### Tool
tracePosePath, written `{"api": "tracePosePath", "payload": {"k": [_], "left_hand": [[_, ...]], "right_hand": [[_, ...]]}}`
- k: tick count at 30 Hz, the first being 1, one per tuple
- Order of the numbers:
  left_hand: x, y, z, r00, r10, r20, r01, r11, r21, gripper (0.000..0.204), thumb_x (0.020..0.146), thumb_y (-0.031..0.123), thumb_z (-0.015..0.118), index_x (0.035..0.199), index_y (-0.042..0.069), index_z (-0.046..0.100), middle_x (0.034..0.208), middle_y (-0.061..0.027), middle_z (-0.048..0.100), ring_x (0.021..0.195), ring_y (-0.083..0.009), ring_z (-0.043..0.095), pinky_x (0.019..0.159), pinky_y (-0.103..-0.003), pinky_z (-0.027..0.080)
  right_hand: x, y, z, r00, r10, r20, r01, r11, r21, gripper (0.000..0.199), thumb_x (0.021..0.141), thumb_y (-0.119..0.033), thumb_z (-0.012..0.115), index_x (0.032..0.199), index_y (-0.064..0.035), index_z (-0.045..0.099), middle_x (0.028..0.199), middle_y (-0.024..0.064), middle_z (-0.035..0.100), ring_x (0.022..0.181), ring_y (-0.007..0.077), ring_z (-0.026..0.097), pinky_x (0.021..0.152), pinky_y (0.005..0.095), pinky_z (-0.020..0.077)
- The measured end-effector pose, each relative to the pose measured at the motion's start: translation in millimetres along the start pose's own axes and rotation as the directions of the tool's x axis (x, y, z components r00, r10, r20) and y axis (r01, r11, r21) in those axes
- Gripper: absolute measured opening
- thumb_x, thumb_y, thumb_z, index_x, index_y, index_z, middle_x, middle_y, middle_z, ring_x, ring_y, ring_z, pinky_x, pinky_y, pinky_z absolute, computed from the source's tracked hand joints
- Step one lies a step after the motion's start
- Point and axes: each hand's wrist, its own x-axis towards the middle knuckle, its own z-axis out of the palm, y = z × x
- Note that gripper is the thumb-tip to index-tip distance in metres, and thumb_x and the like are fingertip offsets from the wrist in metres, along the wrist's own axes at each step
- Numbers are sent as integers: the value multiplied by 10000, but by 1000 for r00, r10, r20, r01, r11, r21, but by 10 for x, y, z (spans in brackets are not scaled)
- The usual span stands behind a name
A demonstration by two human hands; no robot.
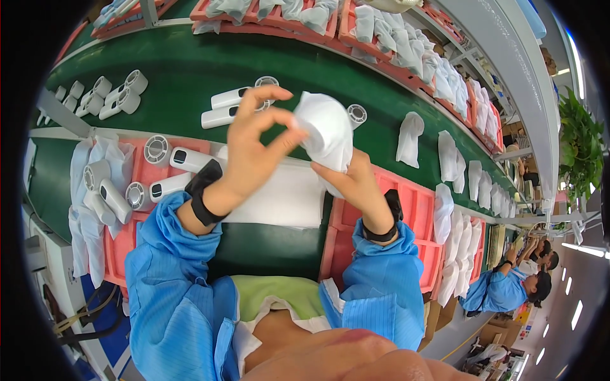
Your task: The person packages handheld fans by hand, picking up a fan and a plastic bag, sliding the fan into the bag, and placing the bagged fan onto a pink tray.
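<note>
Sheets point(273, 203) between trays point(413, 222), fans point(198, 160) at left

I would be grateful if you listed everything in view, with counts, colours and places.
Pouch: one, white, between the hands
Other pouches: many, white to pale blue, on the belt's right, in and over trays
Bare devices: over ten, white, on the belt and over the left tray
Sheets: a stack, uncountable, white, below the hands
Belt: one, green, across the bench
Trays: several, pinkish red, both sides and on the upper shelf
Plant: green, far right
People: several, nearest in blue, right background
Wristbands: two, black
Sleeves: two, blue
Left fingers: at the pouch's left edge
Right fingers: holding the pouch from below
</note>
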Motion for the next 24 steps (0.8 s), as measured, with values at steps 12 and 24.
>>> {"api": "tracePosePath", "payload": {"k": [12, 24], "left_hand": [[-665, -207, 623, 721, -221, 657, 92, 970, 225, 277, 740, 265, 797, 822, 74, 615, 906, -90, 568, 820, -285, 607, 675, -364, 487], [-882, -505, 763, 736, -141, 662, -91, 949, 303, 191, 777, 226, 740, 816, 75, 629, 850, -70, 568, 807, -283, 611, 675, -395, 486]], "right_hand": [[114, 2118, -620, 862, -34, -506, -473, 302, -828, 607, 796, -71, 672, 1324, 63, 402, 1232, 264, 561, 1041, 409, 607, 841, 430, 529], [461, 2018, -425, 886, 459, -70, -462, 887, -29, 610, 671, -100, 793, 1205, 48, 538, 1075, 108, 635, 957, 179, 620, 848, 310, 505]]}}
